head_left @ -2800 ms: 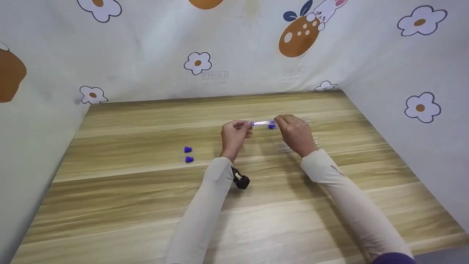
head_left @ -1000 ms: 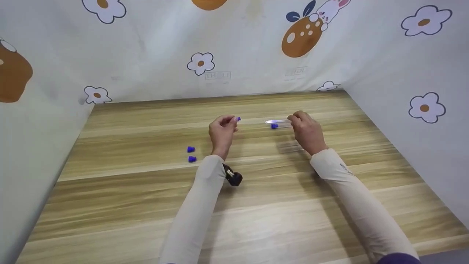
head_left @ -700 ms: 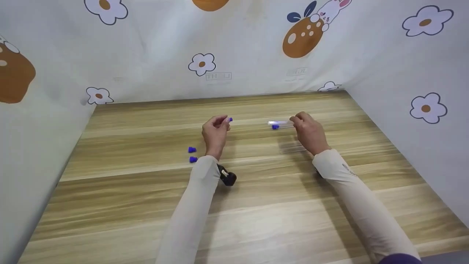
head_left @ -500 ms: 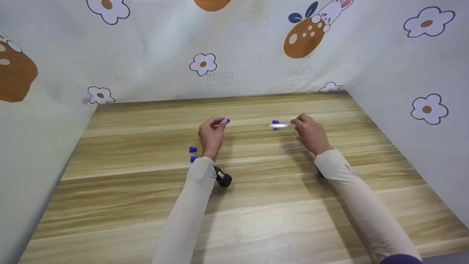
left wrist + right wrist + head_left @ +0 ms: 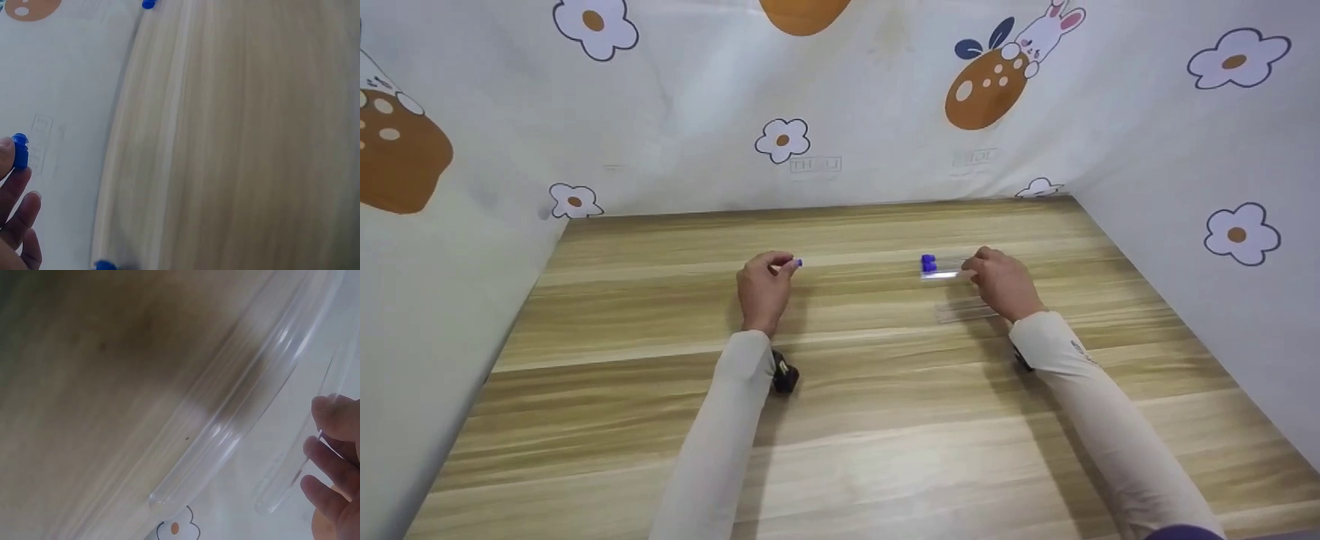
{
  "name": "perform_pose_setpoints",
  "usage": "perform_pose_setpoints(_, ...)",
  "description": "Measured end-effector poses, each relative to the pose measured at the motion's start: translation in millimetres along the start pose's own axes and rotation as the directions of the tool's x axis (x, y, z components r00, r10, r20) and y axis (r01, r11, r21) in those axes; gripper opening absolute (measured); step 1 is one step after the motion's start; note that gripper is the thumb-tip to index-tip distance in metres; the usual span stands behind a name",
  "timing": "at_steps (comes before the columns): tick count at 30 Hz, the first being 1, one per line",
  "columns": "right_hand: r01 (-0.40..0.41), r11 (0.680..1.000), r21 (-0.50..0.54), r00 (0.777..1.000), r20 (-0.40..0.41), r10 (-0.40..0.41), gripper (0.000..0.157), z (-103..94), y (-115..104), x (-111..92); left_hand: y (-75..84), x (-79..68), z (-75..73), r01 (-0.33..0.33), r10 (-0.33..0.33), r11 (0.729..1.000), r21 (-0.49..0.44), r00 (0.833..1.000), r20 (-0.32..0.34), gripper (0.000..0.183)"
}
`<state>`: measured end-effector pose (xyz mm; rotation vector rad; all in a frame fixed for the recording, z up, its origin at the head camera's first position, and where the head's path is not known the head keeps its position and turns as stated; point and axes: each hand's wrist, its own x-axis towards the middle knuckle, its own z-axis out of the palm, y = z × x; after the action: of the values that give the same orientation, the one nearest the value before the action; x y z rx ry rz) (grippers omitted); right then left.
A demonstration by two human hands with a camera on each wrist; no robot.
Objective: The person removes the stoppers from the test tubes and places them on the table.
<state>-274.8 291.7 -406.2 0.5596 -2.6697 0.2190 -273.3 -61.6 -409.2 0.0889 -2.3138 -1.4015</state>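
Observation:
In the head view my left hand pinches a small blue stopper between thumb and finger. The left wrist view shows this stopper with its ridged side. My right hand holds a clear test tube lengthwise, its open end pointing left. Right behind that tube lie two blue stoppers, side by side at the ends of clear tubes. Whether the held tube touches the table cannot be told. In the right wrist view, thumb and fingers pinch the tube near its rounded end.
More clear tubes lie on the wooden table, partly behind the right hand. The left wrist view has another blue stopper at its bottom edge. A patterned sheet encloses the table's back and sides.
The stopper in my left hand has come away from the tube's mouth and moved left. My right hand has shifted the tube right, then nearer me, uncovering the two stoppers behind it.

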Motion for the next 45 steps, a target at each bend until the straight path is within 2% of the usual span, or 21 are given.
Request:
perform_pose_setpoints(8,-0.004,1.0,-0.016,0.995,0.103,0.006,0.024,1.4,9.4,-0.5,-22.3,7.2,-20.5,-0.004,0.004,0.998,0.064,1.0,-0.006,0.014)
perform_pose_setpoints(12,0.003,1.0,-0.029,0.994,0.112,0.001,0.025,2.5,11.3,-0.9,-30.1,8.9,-27.9,0.016,-0.018,0.997,0.079,0.999,0.027,0.013)
perform_pose_setpoints(15,0.002,0.999,-0.035,0.993,0.122,0.002,0.026,2.9,12.6,-1.1,-31.5,9.5,-31.8,0.059,-0.064,0.993,0.1,0.996,0.056,0.014)
perform_pose_setpoints(18,-0.006,0.999,-0.034,0.989,0.146,0.011,0.026,3.0,13.9,-2.2,-34.0,8.7,-33.9,0.111,-0.122,0.986,0.122,0.989,0.084,0.015)
perform_pose_setpoints(22,-0.031,0.999,-0.028,0.982,0.187,0.036,0.025,2.7,16.3,-3.6,-37.7,7.4,-34.4,0.182,-0.2,0.975,0.126,0.97,0.142,0.015)
perform_pose_setpoints(26,-0.045,0.999,-0.01,0.975,0.217,0.046,0.024,1.7,17.4,-3.8,-38.9,6.3,-34.9,0.225,-0.247,0.965,0.133,0.953,0.178,0.014)
perform_pose_setpoints(30,-0.041,0.999,-0.001,0.972,0.231,0.04,0.022,1.0,18.2,-2.2,-38.6,8.0,-35.7,0.242,-0.269,0.957,0.162,0.946,0.18,0.013)
perform_pose_setpoints(37,-0.037,0.999,0.006,0.972,0.234,0.035,0.024,-0.3,20.1,-1.1,-37.3,11.0,-37.2,0.24,-0.266,0.954,0.179,0.954,0.138,0.013)
perform_pose_setpoints(45,-0.026,1.0,0.005,0.972,0.233,0.024,0.018,2.5,23.2,-0.9,-38.3,6.2,-36.4,0.217,-0.242,0.957,0.194,0.963,0.12,0.015)
